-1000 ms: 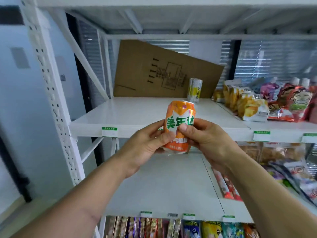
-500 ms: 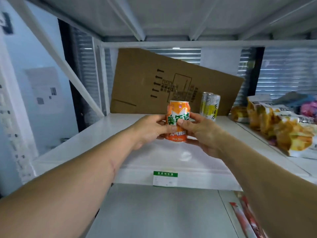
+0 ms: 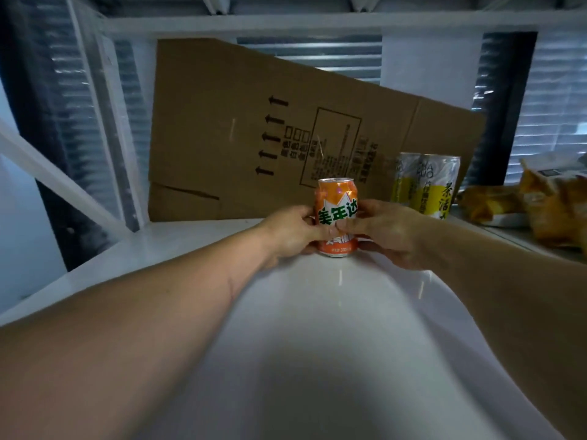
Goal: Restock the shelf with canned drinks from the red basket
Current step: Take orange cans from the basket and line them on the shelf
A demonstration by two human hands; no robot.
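An orange can (image 3: pixel 336 198) with green lettering stands upright, its base on or just above the white shelf (image 3: pixel 333 312). My left hand (image 3: pixel 292 231) grips its left side and my right hand (image 3: pixel 387 230) grips its right side, thumbs meeting across the front. Two yellow-and-silver cans (image 3: pixel 425 185) stand side by side further back to the right, apart from the orange can. The red basket is out of sight.
A flattened cardboard box (image 3: pixel 254 131) leans against the back of the shelf behind the cans. Orange snack bags (image 3: pixel 540 208) lie at the right. A slanted white brace (image 3: pixel 57 179) crosses the left side. The upper shelf's beam (image 3: pixel 301 25) runs overhead.
Both hands have carried the orange can from in front of the shelf edge deep onto the shelf and lowered it to the surface, close to the yellow cans. The camera has moved in.
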